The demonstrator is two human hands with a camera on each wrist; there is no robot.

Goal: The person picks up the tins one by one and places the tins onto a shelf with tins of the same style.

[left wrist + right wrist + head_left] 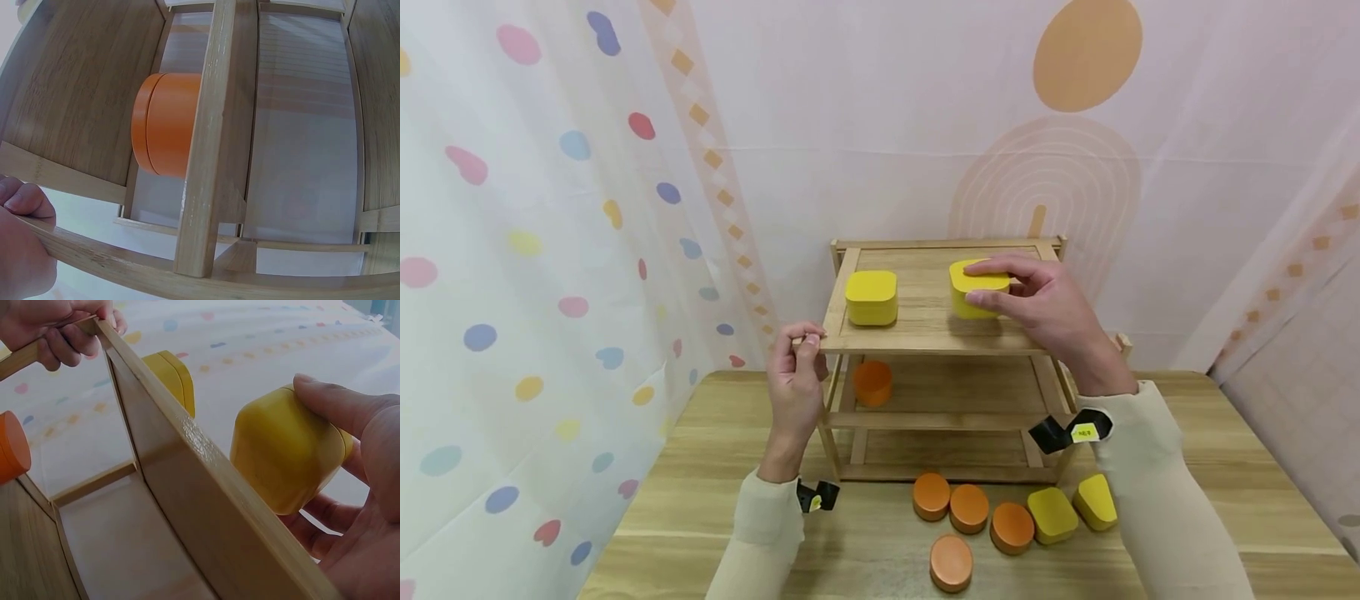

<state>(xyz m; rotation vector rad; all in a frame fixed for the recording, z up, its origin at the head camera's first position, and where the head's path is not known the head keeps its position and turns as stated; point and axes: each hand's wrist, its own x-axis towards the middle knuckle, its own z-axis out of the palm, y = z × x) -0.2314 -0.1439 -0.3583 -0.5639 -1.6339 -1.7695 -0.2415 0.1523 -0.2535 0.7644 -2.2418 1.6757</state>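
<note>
My right hand (1045, 304) holds a yellow rounded-square tin (977, 287) between thumb and fingers, just over the right part of the top board of a wooden shelf rack (925, 340). In the right wrist view the tin's underside faces the camera. Another yellow tin (871, 298) stands on the left of the same board. The rack's front left corner is gripped by my left hand (797, 379), its fingers curled round the wood. An orange round tin (873, 383) stands on the middle shelf at the left, also visible in the left wrist view.
Several orange round tins (951, 563) lie on the wooden table (865, 550) before the rack. Beside them, near my right forearm, are a yellow tin (1052, 515) and a second yellow tin (1096, 502). A patterned curtain (880, 100) hangs behind.
</note>
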